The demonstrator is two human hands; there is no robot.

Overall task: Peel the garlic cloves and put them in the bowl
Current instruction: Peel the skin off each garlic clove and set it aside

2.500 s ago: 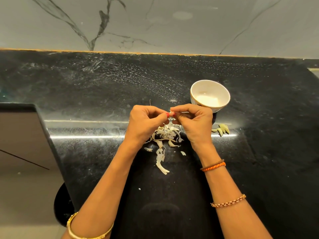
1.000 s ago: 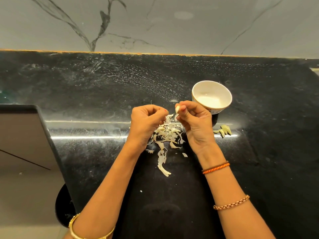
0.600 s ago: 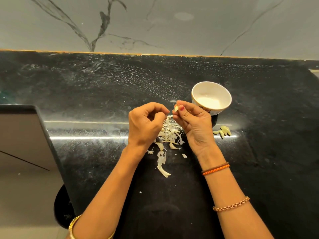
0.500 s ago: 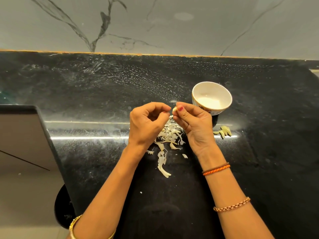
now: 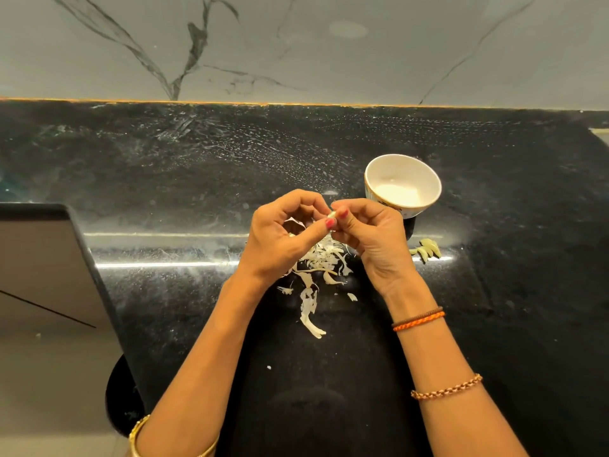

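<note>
Both hands (image 5: 329, 232) around one garlic clove (image 5: 331, 214)

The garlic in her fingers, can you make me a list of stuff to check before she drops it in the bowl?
1. Garlic clove held firmly: ok, pinched between left hand and right hand.
2. Clove fully peeled: cannot tell, fingers hide most of it.
3. Bowl upright and open: ok.
4. Path to bowl free: ok, it sits just beyond the right hand.
5. Peels out of the bowl: ok, piled on the counter under the hands.
6. Room in bowl: cannot tell, its contents are washed out by glare.
</note>
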